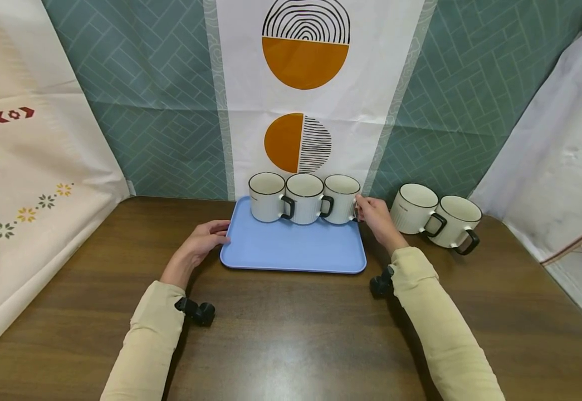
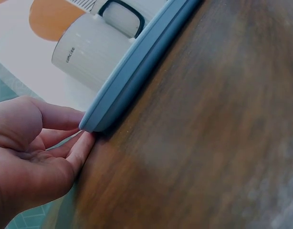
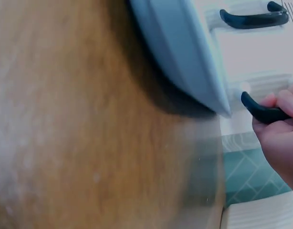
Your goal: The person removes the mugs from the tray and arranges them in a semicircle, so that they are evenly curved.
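A light blue tray (image 1: 293,253) lies on the wooden table. Three white mugs with black handles stand in a row along its far edge: left (image 1: 267,196), middle (image 1: 304,197), right (image 1: 341,199). My right hand (image 1: 360,205) pinches the black handle (image 3: 263,113) of the right mug, at the tray's far right corner (image 3: 211,95). My left hand (image 1: 220,234) rests on the table with its fingertips (image 2: 84,143) touching the tray's left rim (image 2: 113,102); it holds nothing. A mug (image 2: 91,57) shows just behind that rim.
Two more white mugs (image 1: 413,208) (image 1: 458,220) stand on the table to the right of the tray, handles toward me. Patterned cloth backdrops close the back and both sides. Bare wooden table (image 1: 291,334) stretches in front of the tray.
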A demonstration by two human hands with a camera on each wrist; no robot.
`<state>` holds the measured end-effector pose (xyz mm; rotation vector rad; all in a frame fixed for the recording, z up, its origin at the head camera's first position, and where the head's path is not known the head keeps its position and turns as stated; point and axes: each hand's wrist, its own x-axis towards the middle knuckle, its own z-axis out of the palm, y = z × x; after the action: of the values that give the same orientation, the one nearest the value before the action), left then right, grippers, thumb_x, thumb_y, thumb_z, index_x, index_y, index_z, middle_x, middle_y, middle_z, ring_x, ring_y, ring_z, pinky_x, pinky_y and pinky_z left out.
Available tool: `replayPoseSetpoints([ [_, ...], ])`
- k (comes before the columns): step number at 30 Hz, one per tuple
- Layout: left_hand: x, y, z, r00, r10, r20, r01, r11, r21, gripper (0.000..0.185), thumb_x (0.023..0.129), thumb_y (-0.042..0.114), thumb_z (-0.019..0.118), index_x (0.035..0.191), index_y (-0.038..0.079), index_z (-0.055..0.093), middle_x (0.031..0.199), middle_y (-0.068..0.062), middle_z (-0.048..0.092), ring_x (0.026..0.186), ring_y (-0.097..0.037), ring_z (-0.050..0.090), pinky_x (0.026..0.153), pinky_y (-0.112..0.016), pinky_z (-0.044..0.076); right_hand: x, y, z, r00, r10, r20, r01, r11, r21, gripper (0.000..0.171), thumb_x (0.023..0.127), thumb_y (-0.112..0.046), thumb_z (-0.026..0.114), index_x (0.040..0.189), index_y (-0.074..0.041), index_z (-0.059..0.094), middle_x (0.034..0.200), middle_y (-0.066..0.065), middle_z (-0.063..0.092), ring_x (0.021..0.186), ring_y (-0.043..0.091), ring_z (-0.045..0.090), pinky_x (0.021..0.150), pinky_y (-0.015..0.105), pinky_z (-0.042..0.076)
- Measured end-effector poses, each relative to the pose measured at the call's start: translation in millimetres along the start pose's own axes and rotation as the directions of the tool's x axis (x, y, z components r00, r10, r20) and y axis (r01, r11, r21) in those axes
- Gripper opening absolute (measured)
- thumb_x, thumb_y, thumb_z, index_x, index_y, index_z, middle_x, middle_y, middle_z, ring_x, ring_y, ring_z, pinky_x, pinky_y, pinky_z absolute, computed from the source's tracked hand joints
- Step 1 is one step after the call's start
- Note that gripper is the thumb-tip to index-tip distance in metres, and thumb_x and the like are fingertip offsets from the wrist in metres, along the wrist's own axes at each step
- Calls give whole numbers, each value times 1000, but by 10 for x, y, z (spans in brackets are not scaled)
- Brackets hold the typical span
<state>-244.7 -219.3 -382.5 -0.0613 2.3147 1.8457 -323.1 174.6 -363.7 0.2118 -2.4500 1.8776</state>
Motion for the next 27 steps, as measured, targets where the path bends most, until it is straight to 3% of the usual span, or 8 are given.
replayPoseSetpoints([
  [4,5,-11,0,1000,-5,7,5,1000,7,55,92,-9,52,144,-10,33,146,-29,33,134,-39,35,110,-46,29,-11,-62,40,996,11,-83,-5,997,73,42,103,-24,44,78,9,47,61,1,40,62,20,41,66,37,42],
  [8,11,-22,-2,1000,-4,11,4,1000,11,56,92,-8,52,144,-9,33,147,-29,33,134,-39,35,110,-46,29,-25,-157,60,978,7,-207,25,988,154,38,101,-18,46,71,4,49,59,-1,44,56,14,41,60,31,43],
  [12,15,-33,-22,1000,1,2,-1,1000,7,56,92,-9,52,144,-10,33,147,-29,33,134,-39,35,110,-46,29,-37,-330,11,955,-54,-292,121,969,217,36,99,-13,47,65,0,50,57,-2,44,51,10,39,55,25,41],
  [15,16,-29,-25,1000,3,3,-3,1000,8,56,92,-9,52,144,-10,33,147,-29,33,134,-40,34,110,-46,29,-91,-505,-87,936,-98,-339,207,930,303,39,98,-9,46,60,-5,49,53,-4,41,47,8,35,52,22,40],
  [20,7,-15,-23,1000,12,13,-13,1000,14,56,92,-9,52,144,-11,32,146,-30,32,134,-40,34,110,-47,29,-272,-784,-344,940,-148,-307,279,851,445,43,101,-6,42,58,-7,49,48,-4,35,45,10,30,53,22,40],
  [24,0,-7,-17,1000,14,15,-14,1000,9,56,92,-9,52,144,-11,31,146,-31,32,134,-40,34,110,-47,28,-414,-940,-619,947,-180,-267,295,817,495,45,102,-8,40,59,-6,50,49,-4,33,45,12,27,54,21,41],
  [27,0,-10,-17,1000,4,10,-4,1000,6,56,92,-9,52,144,-11,32,146,-31,33,134,-40,34,111,-47,28,-500,-1005,-834,949,-180,-257,298,773,560,45,102,-9,39,59,-5,50,49,-3,32,45,13,23,53,22,41],
])
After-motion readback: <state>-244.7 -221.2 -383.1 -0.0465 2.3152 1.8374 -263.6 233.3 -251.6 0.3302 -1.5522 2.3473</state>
